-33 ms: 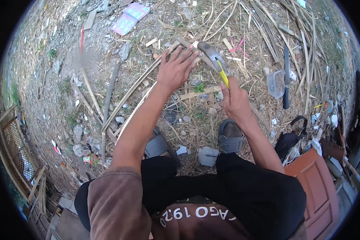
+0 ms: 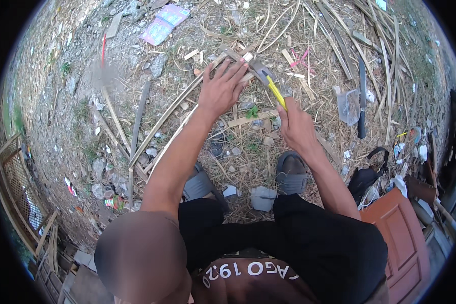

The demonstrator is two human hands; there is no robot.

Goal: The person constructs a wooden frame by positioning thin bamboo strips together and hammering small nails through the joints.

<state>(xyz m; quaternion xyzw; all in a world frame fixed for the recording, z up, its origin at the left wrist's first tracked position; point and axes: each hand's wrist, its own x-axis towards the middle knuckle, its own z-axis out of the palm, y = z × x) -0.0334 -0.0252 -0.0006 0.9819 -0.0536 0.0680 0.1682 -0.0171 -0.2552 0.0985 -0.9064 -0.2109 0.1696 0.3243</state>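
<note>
My left hand (image 2: pixel 221 90) lies with its fingers stretched out over the joined ends of several thin wooden strips (image 2: pixel 169 112), pressing them to the ground. My right hand (image 2: pixel 295 125) is wrapped round the yellow handle of a hammer (image 2: pixel 275 94). The metal hammer head (image 2: pixel 260 70) is right beside my left fingertips, at the corner where the strips meet. Whether it touches the wood, I cannot tell. From that corner the long strips run toward the near left. Any nail there is too small to make out.
A long knife (image 2: pixel 363 99) lies at the right beside a clear plastic container (image 2: pixel 347 106). Long strips (image 2: pixel 385 55) are heaped at the far right. A black bag (image 2: pixel 364 180) and a reddish-brown panel (image 2: pixel 397 233) are at the near right. Stones and dry grass surround my sandalled feet.
The hammer head has shifted a little to the left, closer to my left fingertips, and my right hand has tilted with it. My left hand stays in place on the strips.
</note>
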